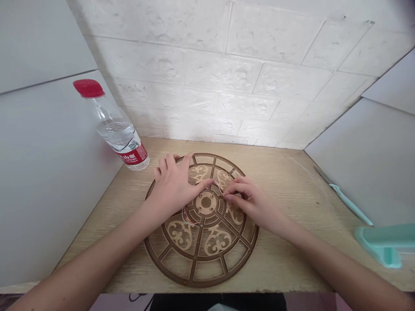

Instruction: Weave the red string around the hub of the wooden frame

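Note:
A round brown openwork wooden disc point(194, 271), with curled cut-out ornaments and a pale hub, lies flat on the table. My left hand point(173, 179) rests on its upper left part with fingers spread. The left thumb presses down near the inner ring, at one end of a thin whitish cord point(218, 187). Over the right side of the disc, my right hand point(248, 198) is closed in a pinch on this cord, just above the ring. More of a thin light cord point(185, 216) loops along the lower left of the inner ring, ending near a small dark spot.
A water bottle point(121, 134) with a red cap stands at the back left by a grey panel. On the right, a mint-green knife point(352, 205) lies along the other panel, near a mint-green plastic tool point(384, 242). A white brick-patterned wall point(207, 82) closes off the back.

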`<action>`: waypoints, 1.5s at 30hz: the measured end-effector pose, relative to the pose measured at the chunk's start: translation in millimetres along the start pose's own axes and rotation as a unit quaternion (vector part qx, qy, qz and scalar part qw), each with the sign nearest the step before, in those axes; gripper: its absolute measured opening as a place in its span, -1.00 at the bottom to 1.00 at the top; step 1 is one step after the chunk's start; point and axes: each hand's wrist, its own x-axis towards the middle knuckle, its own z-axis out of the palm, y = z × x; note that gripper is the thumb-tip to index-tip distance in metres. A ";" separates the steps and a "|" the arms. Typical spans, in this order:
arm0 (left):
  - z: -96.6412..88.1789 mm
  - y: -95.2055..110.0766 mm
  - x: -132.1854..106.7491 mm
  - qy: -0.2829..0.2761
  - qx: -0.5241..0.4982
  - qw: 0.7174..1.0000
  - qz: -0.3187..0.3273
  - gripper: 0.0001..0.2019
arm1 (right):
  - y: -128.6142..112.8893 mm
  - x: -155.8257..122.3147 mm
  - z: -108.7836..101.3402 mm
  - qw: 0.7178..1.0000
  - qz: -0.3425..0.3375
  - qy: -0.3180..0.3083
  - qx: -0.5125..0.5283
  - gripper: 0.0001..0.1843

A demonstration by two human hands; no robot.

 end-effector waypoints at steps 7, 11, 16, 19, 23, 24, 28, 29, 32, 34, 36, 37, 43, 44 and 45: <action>-2.7 0.5 0.8 0.002 -0.007 1.000 -0.005 -0.11 | 2.2 -1.0 0.6 0.999 -0.015 0.024 -0.037 -0.86; -4.3 0.8 1.8 0.012 -0.010 1.000 -0.012 -0.11 | 3.4 -3.4 3.5 0.992 -0.050 0.061 -0.104 -0.88; -8.2 0.6 3.0 0.040 -0.024 0.998 -0.049 -0.11 | 3.3 -3.2 3.4 0.965 -0.091 0.155 -0.190 -0.61; -8.5 -1.4 4.8 0.030 -0.033 0.996 -0.081 -0.08 | 5.9 -0.7 -1.8 0.958 -0.076 0.206 -0.185 -0.44; -5.9 -5.3 8.9 0.001 -0.046 0.993 -0.107 -0.01 | 18.5 4.8 -7.6 0.974 -0.023 0.198 -0.107 -0.32; -5.1 -6.1 10.0 -0.005 -0.045 0.993 -0.112 0.01 | 21.9 6.2 -8.4 0.982 -0.005 0.178 -0.066 -0.31; -2.6 -8.5 12.9 -0.029 -0.032 0.993 -0.108 0.00 | 28.9 10.1 -8.7 0.987 0.083 0.093 0.106 -0.31; -1.9 -8.8 12.8 -0.036 -0.031 0.994 -0.103 -0.01 | 29.4 10.6 -7.8 0.984 0.099 0.084 0.123 -0.32; 0.7 -8.6 10.4 -0.049 -0.035 0.995 -0.085 -0.02 | 30.6 11.7 -2.9 0.984 0.095 0.111 0.098 -0.44; 2.6 -7.3 7.2 -0.056 -0.043 0.995 -0.066 -0.01 | 31.7 12.5 0.6 0.984 0.070 0.139 0.082 -0.53; 4.0 -5.4 3.8 -0.063 -0.052 0.996 -0.044 0.00 | 32.6 13.1 2.7 0.983 0.053 0.153 0.090 -0.59; 4.3 -4.4 2.2 -0.067 -0.054 0.996 -0.031 0.00 | 32.6 13.3 3.1 0.982 0.050 0.159 0.092 -0.60; -0.2 -0.1 -2.7 -0.069 -0.045 0.987 0.136 -0.07 | 27.9 12.3 1.7 0.980 0.041 0.171 0.092 -0.69; -1.5 0.2 -2.9 -0.070 -0.041 0.982 0.171 -0.09 | 26.6 11.9 1.3 0.979 0.044 0.170 0.101 -0.69; -2.8 0.2 -2.8 -0.069 -0.038 0.977 0.197 -0.11 | 25.2 11.5 0.8 0.978 0.048 0.171 0.112 -0.69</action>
